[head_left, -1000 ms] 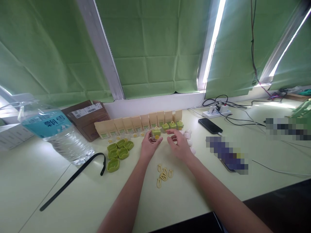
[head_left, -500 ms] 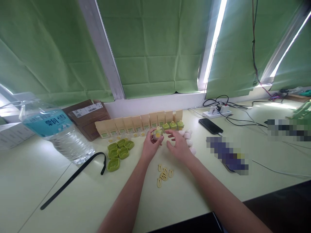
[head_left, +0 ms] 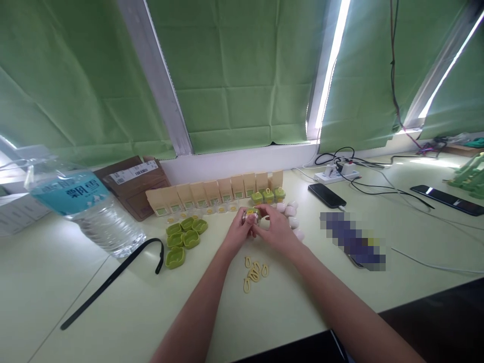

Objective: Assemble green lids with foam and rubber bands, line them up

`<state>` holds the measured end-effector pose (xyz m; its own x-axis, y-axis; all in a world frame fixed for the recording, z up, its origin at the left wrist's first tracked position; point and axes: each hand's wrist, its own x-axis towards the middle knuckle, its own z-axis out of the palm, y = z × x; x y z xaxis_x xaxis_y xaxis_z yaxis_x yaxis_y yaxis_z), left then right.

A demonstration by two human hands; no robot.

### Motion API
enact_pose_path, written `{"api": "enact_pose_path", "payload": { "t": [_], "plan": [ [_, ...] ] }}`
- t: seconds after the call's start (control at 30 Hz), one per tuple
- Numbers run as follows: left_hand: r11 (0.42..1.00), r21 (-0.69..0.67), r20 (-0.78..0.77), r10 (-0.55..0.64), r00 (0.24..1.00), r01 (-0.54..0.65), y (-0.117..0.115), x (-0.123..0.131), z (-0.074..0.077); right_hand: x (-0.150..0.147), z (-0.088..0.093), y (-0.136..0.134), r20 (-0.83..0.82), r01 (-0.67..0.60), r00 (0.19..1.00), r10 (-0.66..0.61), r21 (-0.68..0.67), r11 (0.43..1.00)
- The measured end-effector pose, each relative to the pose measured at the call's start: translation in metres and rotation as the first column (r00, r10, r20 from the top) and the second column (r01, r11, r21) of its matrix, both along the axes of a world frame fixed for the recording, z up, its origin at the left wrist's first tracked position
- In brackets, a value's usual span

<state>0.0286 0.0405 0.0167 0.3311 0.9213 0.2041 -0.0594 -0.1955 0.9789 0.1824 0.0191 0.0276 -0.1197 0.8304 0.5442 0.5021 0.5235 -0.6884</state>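
My left hand [head_left: 237, 233] and my right hand [head_left: 277, 230] meet just above the table, both pinched round one small green and yellow case [head_left: 251, 215]. Behind them stands a row of tan cardboard packets [head_left: 212, 192], with three finished green cases [head_left: 268, 195] at its right end. Several open green shells [head_left: 184, 238] lie to the left of my left hand. A heap of yellow loops [head_left: 254, 272] lies on the table under my wrists. Pale pink round pieces [head_left: 290, 210] sit just beyond my right hand.
A big water bottle [head_left: 85, 207] lies at the left with a black strap [head_left: 111, 276] in front of it. A brown carton [head_left: 132, 184] stands behind. Two phones [head_left: 326, 195] [head_left: 446, 199], a power strip [head_left: 337, 176] and cables lie at the right. A dark edge [head_left: 434, 312] marks the table's front.
Both hands have drawn together and a little toward me with the small case. My right hand, apart from it before, now pinches it too.
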Motion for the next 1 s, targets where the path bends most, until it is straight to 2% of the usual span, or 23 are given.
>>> {"api": "enact_pose_path", "payload": {
  "t": [0.23, 0.37, 0.53, 0.73, 0.9, 1.0],
  "plan": [
    [0.998, -0.006, -0.017, -0.066, 0.998, 0.066, 0.0, -0.005, 0.003, 0.001, 0.001, 0.0, 0.035, -0.025, 0.999, 0.026, -0.038, 0.999],
    [0.997, 0.041, -0.029, -0.067, 0.997, 0.068, -0.002, -0.005, 0.003, 0.003, 0.001, 0.001, 0.03, -0.051, 0.998, 0.052, -0.032, 0.998],
    [0.996, 0.084, -0.075, 0.033, 0.997, -0.027, -0.002, 0.001, -0.001, 0.005, -0.001, 0.002, 0.075, 0.031, 0.997, -0.036, 0.07, 0.997],
    [0.965, 0.147, -0.154, 0.241, 0.958, -0.219, 0.006, -0.002, -0.004, 0.002, 0.0, 0.0, 0.169, 0.052, 0.983, -0.073, 0.124, 0.991],
    [0.906, 0.256, -0.315, 0.409, 0.857, -0.338, 0.008, -0.011, 0.0, 0.0, 0.005, -0.005, 0.121, 0.025, 0.992, -0.034, 0.072, 0.997],
    [0.874, 0.377, -0.406, 0.453, 0.794, -0.306, 0.008, -0.014, 0.001, -0.003, 0.01, -0.009, 0.105, -0.066, 0.992, 0.063, 0.025, 0.998]
  ]
}}
